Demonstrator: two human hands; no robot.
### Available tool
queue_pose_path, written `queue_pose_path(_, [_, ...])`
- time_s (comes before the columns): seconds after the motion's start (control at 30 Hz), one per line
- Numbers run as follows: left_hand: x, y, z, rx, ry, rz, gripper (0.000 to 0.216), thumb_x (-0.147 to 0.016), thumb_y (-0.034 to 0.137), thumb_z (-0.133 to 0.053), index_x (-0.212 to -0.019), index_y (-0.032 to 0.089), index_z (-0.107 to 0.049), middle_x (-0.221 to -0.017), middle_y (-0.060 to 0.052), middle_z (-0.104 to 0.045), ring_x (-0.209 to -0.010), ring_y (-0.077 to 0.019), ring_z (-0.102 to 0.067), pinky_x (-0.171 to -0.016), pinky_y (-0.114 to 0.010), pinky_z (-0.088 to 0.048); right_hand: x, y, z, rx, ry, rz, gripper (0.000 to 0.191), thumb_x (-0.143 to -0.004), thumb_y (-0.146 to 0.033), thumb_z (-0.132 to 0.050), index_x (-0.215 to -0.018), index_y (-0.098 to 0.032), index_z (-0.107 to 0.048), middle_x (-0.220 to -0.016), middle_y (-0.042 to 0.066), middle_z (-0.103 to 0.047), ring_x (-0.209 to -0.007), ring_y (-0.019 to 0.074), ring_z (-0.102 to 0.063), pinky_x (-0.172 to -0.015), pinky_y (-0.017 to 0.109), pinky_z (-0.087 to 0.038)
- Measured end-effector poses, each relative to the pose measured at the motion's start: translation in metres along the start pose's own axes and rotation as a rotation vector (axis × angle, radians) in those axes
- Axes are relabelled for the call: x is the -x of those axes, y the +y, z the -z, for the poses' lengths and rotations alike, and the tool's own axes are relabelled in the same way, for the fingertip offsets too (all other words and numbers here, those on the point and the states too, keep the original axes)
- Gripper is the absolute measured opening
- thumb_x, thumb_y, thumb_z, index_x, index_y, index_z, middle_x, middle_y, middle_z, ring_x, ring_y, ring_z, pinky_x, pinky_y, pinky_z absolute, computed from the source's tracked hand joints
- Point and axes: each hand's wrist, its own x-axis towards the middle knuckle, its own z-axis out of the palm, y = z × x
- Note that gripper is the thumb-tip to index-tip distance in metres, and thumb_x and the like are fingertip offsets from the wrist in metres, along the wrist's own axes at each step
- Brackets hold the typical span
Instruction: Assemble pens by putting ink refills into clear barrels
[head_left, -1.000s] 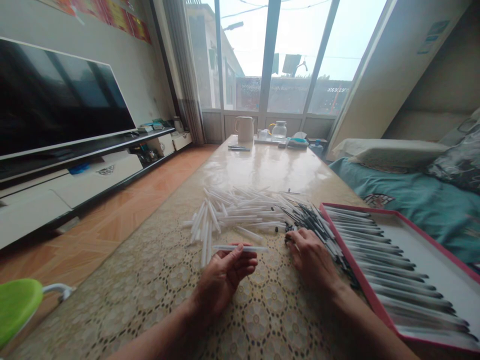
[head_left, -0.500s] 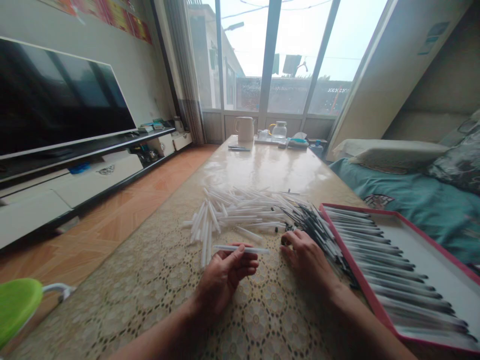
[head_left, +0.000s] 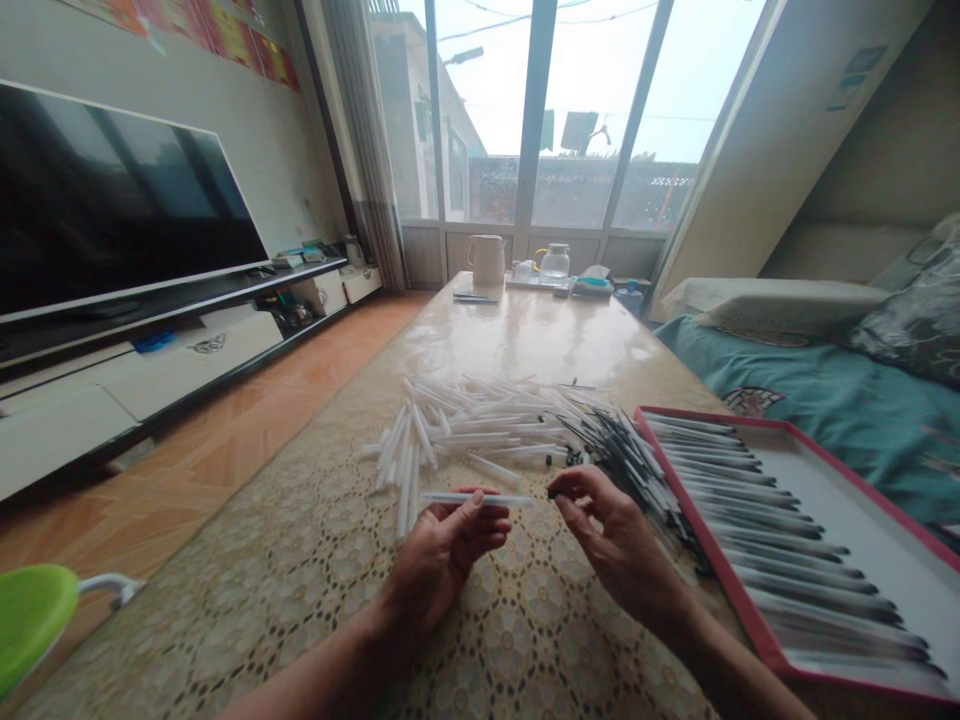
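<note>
My left hand (head_left: 446, 550) is closed on a clear plastic pen tube (head_left: 480, 498), holding it level above the lace tablecloth. My right hand (head_left: 611, 530) is raised just to the tube's right end, its thumb and fingers pinched on a small dark piece (head_left: 553, 492). Behind the hands lies a heap of clear tubes (head_left: 465, 425). A pile of thin dark refills (head_left: 626, 460) lies right of that heap.
A red-rimmed tray (head_left: 757, 630) with rows of pens lies at the right. A white jug (head_left: 487, 260), a glass pot and small items stand at the table's far end. A TV and low cabinet are left, a teal bed right, a green object (head_left: 34, 620) bottom left.
My right hand has lifted off the table beside the dark pile and moved left toward the tube's end, now pinching a small dark piece. The left hand with the tube has barely moved.
</note>
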Motion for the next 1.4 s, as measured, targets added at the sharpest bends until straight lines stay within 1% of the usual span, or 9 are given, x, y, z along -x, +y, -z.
queue_pose_path(0.1, [0.001,0.001,-0.001,-0.001,-0.003,0.007,0.014,-0.075,0.020,-0.069,-0.084,0.010,-0.065,-0.076,-0.010,-0.074,-0.066,-0.0166,-0.069,-0.063,-0.025,-0.054,0.003,-0.002,-0.006,-0.147,-0.032,-0.079,0.011,-0.088,-0.028,-0.047,-0.093,-0.019,-0.053,-0.077,0.001,-0.061,-0.069,0.0140,-0.060,-0.064,0.026,-0.047])
queue_pose_path(0.2, [0.001,0.001,-0.002,-0.007,-0.015,0.012,0.015,-0.074,0.021,-0.070,-0.084,0.010,-0.065,-0.075,-0.010,-0.074,-0.066,-0.0165,-0.069,-0.063,-0.025,-0.054,0.004,-0.003,-0.011,-0.252,-0.053,-0.088,0.009,-0.087,-0.027,-0.051,-0.090,-0.019,-0.053,-0.073,0.001,-0.062,-0.067,0.0136,-0.061,-0.062,0.025,-0.048])
queue_pose_path(0.4, [0.000,0.000,-0.001,-0.009,-0.031,0.014,0.016,-0.073,0.021,-0.071,-0.084,0.010,-0.066,-0.075,-0.009,-0.074,-0.065,-0.0164,-0.069,-0.063,-0.025,-0.054,0.005,-0.007,-0.015,-0.326,-0.064,-0.091,0.007,-0.083,-0.024,-0.057,-0.086,-0.018,-0.056,-0.073,0.000,-0.061,-0.066,0.0126,-0.061,-0.062,0.024,-0.048])
queue_pose_path(0.6, [0.000,-0.002,0.002,-0.011,-0.047,0.015,0.017,-0.073,0.022,-0.072,-0.085,0.010,-0.066,-0.075,-0.009,-0.074,-0.067,-0.0169,-0.069,-0.064,-0.025,-0.054,0.005,-0.004,-0.018,-0.426,-0.058,-0.115,0.013,-0.081,-0.028,-0.062,-0.086,-0.017,-0.056,-0.074,0.000,-0.063,-0.065,0.0129,-0.062,-0.062,0.025,-0.049])
queue_pose_path(0.77, [0.000,-0.001,0.001,-0.023,-0.056,0.010,0.021,-0.070,0.024,-0.075,-0.083,0.010,-0.067,-0.073,-0.010,-0.074,-0.066,-0.0168,-0.068,-0.063,-0.025,-0.053,0.004,-0.005,-0.019,-0.487,-0.065,-0.198,0.021,-0.080,-0.036,-0.063,-0.084,-0.016,-0.056,-0.073,0.002,-0.066,-0.058,0.0128,-0.063,-0.053,0.023,-0.047])
queue_pose_path(0.97, [0.000,0.000,0.000,-0.054,-0.085,-0.012,0.022,-0.069,0.025,-0.076,-0.081,0.010,-0.068,-0.071,-0.009,-0.073,-0.063,-0.0159,-0.068,-0.061,-0.024,-0.053,0.008,0.000,-0.020,-0.335,-0.108,-0.159,0.022,-0.087,-0.039,-0.050,-0.086,-0.017,-0.053,-0.070,0.002,-0.064,-0.049,0.0108,-0.058,-0.047,0.022,-0.044])
queue_pose_path(1.1, [0.000,-0.001,0.000,-0.053,-0.071,-0.013,0.023,-0.066,0.026,-0.077,-0.080,0.010,-0.067,-0.070,-0.008,-0.072,-0.062,-0.0155,-0.067,-0.059,-0.023,-0.052,0.011,0.003,-0.020,-0.026,-0.105,-0.022,0.018,-0.092,-0.031,-0.040,-0.082,-0.019,-0.049,-0.068,0.001,-0.060,-0.052,0.0113,-0.056,-0.052,0.023,-0.042])
queue_pose_path(1.23, [0.000,-0.001,0.001,-0.041,-0.035,0.014,0.025,-0.066,0.027,-0.078,-0.079,0.011,-0.066,-0.068,-0.007,-0.072,-0.061,-0.0152,-0.067,-0.058,-0.023,-0.052,0.013,0.007,-0.022,0.321,-0.077,0.158,0.015,-0.093,-0.023,-0.033,-0.084,-0.021,-0.044,-0.064,-0.001,-0.055,-0.053,0.0123,-0.050,-0.051,0.023,-0.035])
queue_pose_path(1.4, [0.000,-0.003,0.002,-0.019,-0.050,0.022,0.024,-0.066,0.027,-0.078,-0.079,0.011,-0.066,-0.067,-0.007,-0.072,-0.061,-0.0148,-0.067,-0.058,-0.022,-0.052,0.014,0.007,-0.023,0.489,-0.043,0.263,0.018,-0.093,-0.020,-0.029,-0.081,-0.021,-0.043,-0.060,-0.002,-0.051,-0.047,0.0111,-0.043,-0.047,0.022,-0.026])
